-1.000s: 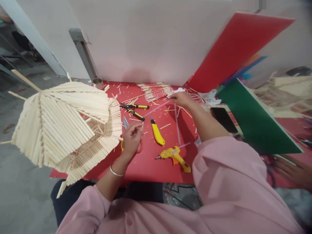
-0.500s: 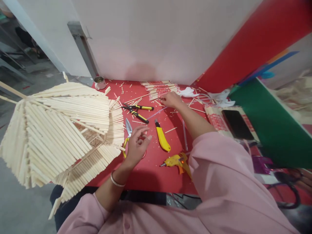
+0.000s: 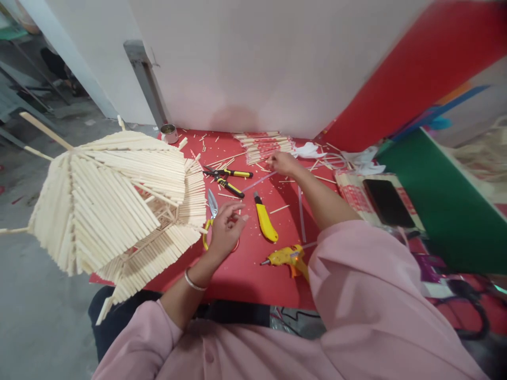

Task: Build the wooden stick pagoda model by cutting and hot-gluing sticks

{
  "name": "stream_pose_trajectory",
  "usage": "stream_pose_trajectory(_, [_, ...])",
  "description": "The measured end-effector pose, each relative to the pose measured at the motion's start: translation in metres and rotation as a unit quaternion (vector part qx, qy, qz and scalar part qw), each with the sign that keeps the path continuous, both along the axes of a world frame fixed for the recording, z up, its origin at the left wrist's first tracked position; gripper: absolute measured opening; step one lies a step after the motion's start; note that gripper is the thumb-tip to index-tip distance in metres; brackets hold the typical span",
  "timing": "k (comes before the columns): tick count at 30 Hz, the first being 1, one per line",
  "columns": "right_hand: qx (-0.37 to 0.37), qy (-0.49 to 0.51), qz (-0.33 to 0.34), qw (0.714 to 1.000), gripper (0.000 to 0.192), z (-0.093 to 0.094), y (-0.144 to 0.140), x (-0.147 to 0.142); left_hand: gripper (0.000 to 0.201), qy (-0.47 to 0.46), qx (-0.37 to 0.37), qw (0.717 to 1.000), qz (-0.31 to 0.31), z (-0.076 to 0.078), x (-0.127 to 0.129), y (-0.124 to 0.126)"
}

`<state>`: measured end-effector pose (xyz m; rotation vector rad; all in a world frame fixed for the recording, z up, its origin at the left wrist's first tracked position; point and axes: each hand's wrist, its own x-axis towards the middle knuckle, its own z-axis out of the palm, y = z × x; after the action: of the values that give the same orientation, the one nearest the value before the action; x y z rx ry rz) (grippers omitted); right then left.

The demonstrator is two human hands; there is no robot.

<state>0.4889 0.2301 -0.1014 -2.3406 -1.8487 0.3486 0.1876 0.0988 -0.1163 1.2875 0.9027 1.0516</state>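
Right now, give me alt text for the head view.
A person in pink sleeves reaches their right hand to a stick bundle on a red table; their left hand hovers over yellow-handled scissors, beside a large stick-built model.
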Motion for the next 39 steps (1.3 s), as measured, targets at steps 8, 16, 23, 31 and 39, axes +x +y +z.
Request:
stream_pose_trajectory(8, [0.016, 0.133, 0.161, 0.978, 0.034, 0.062, -0.088, -0.056, 0.046, -0.095, -0.133, 0.986, -0.021, 0.001, 0.009, 0.001])
stream_pose_trajectory(16, [0.065, 0.236, 0.298, 0.923, 0.048, 0.076, -0.167, -0.133, 0.053, -0.149, -0.137, 0.975, -0.091, 0.021, -0.013, -0.043])
stream_pose_trajectory(23, [0.072, 0.306, 0.233, 0.92, 0.054, 0.067, -0.188, -0.183, 0.046, -0.168, -0.171, 0.97, -0.047, 0.023, -0.062, -0.067])
stream_pose_trajectory(31, [0.246, 0.422, 0.019, 0.873, 0.059, 0.031, -0.217, -0.246, 0.036, -0.193, -0.184, 0.961, 0.073, 0.029, -0.115, -0.087])
stream_pose_trajectory(39, [0.235, 0.497, 0.073, 0.832, 0.028, 0.024, -0.229, -0.294, 0.039, -0.201, -0.154, 0.966, 0.056, 0.035, -0.131, -0.09])
